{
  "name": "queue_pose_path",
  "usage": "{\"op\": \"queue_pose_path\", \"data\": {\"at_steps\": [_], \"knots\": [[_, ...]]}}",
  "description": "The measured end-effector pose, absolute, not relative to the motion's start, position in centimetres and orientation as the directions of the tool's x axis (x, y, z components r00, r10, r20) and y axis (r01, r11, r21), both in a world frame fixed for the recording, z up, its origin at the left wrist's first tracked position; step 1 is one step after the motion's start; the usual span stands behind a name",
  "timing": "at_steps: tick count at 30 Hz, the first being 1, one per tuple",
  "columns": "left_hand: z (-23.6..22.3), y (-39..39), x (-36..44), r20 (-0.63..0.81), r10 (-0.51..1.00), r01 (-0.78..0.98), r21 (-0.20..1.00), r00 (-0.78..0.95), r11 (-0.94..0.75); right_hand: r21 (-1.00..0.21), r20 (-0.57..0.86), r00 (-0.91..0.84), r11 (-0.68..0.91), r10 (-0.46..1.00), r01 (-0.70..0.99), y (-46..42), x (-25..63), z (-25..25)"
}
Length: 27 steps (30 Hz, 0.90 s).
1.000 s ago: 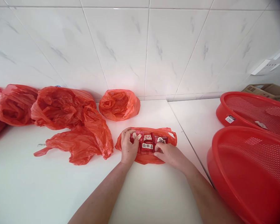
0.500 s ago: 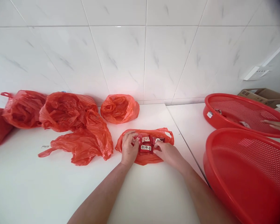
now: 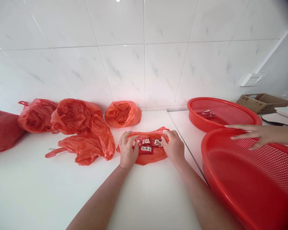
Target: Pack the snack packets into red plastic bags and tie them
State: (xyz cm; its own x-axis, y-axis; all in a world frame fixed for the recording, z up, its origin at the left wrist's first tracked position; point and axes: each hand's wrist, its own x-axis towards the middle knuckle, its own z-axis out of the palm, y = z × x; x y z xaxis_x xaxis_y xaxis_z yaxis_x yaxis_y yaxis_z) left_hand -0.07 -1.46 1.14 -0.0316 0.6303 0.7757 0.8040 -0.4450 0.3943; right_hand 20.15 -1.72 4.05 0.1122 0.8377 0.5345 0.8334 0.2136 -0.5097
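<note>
White wall tiles (image 3: 166, 70) are seen behind a white table (image 3: 146, 198), on which an open red bag (image 3: 146, 159) of wrapped packets (image 3: 147, 149) is laid near the middle. Its 9 o'clock edge is touched by the left hand (image 3: 128, 151), its 2 o'clock edge by the right hand (image 3: 175, 148); whether plastic is clamped between either hand's fingers cannot be told. From this bag, a crumpled bag (image 3: 86, 147) is set at 9 o'clock and a red basket (image 3: 196, 119) at 2 o'clock, with another person's hand (image 3: 259, 135) reached in from 3 o'clock
</note>
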Motion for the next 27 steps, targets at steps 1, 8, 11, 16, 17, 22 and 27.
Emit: {"op": "queue_pose_path", "data": {"at_steps": [1,8,11,16,17,22,27], "knots": [[1.2,-1.5,-0.2,0.780,0.624,0.823,0.381,-0.043,-0.420,-0.495,0.583,0.143,0.210,0.800,0.843,-1.6,20.3,4.1],[0.6,-2.2,-1.1,0.748,0.650,0.851,0.422,-0.133,-0.313,-0.522,0.586,0.230,0.145,0.777,0.840,-0.5,20.7,2.4],[0.0,-3.3,-1.6,0.684,0.703,0.830,0.496,-0.194,-0.254,-0.593,0.510,0.277,0.101,0.814,0.799,-0.2,21.0,1.7],[-0.9,-4.4,-2.7,0.542,0.777,0.753,0.644,-0.320,-0.139,-0.710,0.396,0.328,0.059,0.858,0.702,0.1,21.5,1.4],[-1.0,-4.4,-3.0,0.501,0.796,0.729,0.675,-0.339,-0.114,-0.725,0.382,0.326,0.062,0.865,0.686,0.1,21.6,1.5],[-0.2,-4.1,-4.3,0.330,0.849,0.593,0.805,-0.412,-0.026,-0.751,0.411,0.313,0.123,0.856,0.649,-0.4,21.8,2.5],[3.2,-3.5,-4.7,0.435,0.802,0.530,0.829,-0.408,-0.180,-0.853,0.416,0.343,0.230,0.842,0.469,-0.8,21.8,5.7]]}}
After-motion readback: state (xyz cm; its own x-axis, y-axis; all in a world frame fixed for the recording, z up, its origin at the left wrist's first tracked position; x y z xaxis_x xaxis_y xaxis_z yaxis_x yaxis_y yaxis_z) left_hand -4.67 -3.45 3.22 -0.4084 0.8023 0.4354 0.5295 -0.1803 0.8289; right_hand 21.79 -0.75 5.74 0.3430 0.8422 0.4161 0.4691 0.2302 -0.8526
